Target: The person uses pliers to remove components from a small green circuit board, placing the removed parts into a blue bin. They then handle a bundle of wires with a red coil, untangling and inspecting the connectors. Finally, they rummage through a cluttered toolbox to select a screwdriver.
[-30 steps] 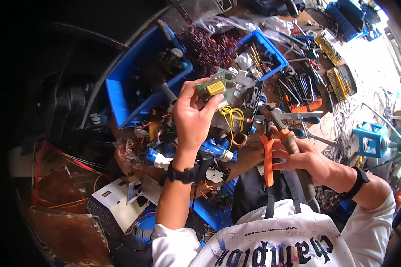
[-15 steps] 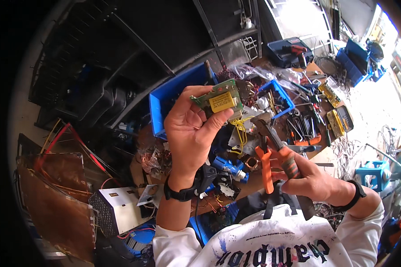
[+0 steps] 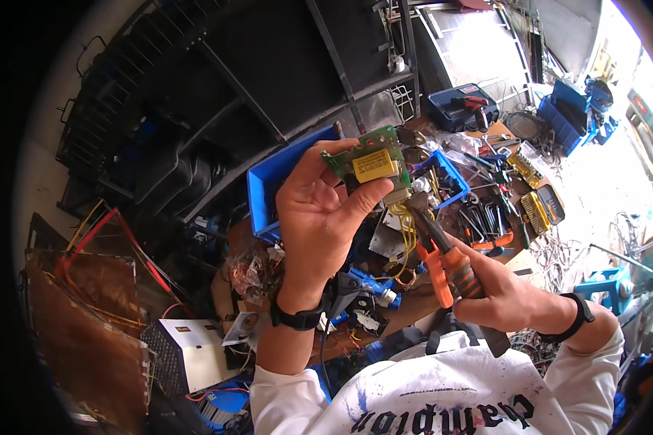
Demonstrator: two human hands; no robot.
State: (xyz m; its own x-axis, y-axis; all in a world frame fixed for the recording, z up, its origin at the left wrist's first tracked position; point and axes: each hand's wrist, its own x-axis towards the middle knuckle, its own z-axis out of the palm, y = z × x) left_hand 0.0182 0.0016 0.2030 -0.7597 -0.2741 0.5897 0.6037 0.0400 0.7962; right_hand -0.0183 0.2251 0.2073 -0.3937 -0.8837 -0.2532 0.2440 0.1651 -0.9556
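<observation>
left hand (image 3: 319, 217) fingers grip small green circuit board with yellow block (image 3: 372, 164) raised for view; right hand (image 3: 504, 297) fingers clasp orange-handled pliers (image 3: 442, 257) at its yellow wires (image 3: 406, 225).

Left hand (image 3: 319, 217) raised at centre, palm toward the camera, fingers curled pointing to 1 o'clock, right hand (image 3: 504, 297) at 4 o'clock, fist closed, forearm bent

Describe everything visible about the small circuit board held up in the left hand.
The circuit board is a small green board carrying a yellow-wrapped block, probably a transformer. Yellow wires hang from its lower side. It is raised and tilted above the cluttered bench, pinched in the left hand, thumb on the lower edge, fingers behind. The tip of the orange-handled pliers in the right hand reaches just under it.
</observation>
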